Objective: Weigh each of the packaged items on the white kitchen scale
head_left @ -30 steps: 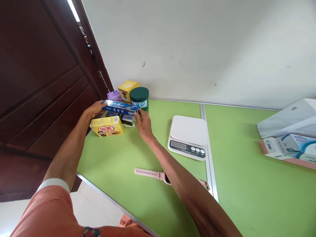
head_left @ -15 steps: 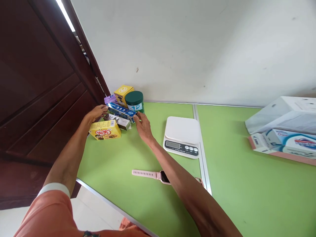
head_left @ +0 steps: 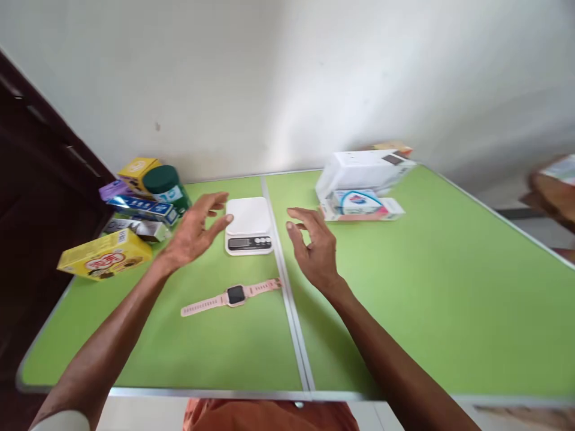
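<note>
My left hand [head_left: 196, 230] hovers just left of the white kitchen scale [head_left: 248, 216], fingers apart and empty. To the right of the scale, past the table's seam, my right hand [head_left: 313, 246] is raised with fingers curved apart, holding nothing. A pink smartwatch [head_left: 236, 294] lies flat with its strap stretched out, nearer me than the scale. Left of my left hand stand a blue box [head_left: 141, 207], a grey-white box [head_left: 146, 230], a yellow snack box [head_left: 105, 254], a dark green-lidded jar [head_left: 162, 182], another yellow box [head_left: 137, 173] and a purple pack [head_left: 114, 190].
A white carton [head_left: 359, 170] stands by the wall at the back right, with a blue-and-white box [head_left: 354, 202] in front of it. The green table [head_left: 431, 299] has a metal-trimmed edge. A blurred brown object [head_left: 554, 191] shows at far right.
Both hands have let go of the blue box, which stays among the grouped packages. They have moved right and now sit either side of the scale. My view has turned right.
</note>
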Demonstrator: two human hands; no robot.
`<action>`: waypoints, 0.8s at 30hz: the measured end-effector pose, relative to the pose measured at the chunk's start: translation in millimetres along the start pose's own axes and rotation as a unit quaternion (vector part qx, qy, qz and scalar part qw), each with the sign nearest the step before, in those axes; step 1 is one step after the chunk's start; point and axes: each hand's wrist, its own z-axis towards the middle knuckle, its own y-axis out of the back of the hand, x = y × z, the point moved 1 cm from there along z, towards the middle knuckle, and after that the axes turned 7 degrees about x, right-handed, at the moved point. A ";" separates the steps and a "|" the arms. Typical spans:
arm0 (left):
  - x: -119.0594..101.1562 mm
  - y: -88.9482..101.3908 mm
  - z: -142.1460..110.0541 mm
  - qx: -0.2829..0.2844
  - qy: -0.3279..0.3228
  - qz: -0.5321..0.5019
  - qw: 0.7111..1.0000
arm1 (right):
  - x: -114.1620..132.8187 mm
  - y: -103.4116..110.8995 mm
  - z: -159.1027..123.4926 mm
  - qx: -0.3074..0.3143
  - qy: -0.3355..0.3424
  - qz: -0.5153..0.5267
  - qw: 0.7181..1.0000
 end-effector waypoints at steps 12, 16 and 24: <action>-32.3 -215.9 134.9 0.180 -0.021 -0.098 0.979 | -168.8 154.1 -58.3 -0.275 -0.250 -0.185 0.910; -27.7 -250.2 171.2 0.114 -0.052 -0.073 0.989 | -215.2 153.8 -32.1 -0.274 -0.260 -0.162 0.912; -23.3 -278.5 201.0 0.086 -0.032 -0.017 0.996 | -209.5 131.1 1.3 -0.166 -0.240 -0.123 0.949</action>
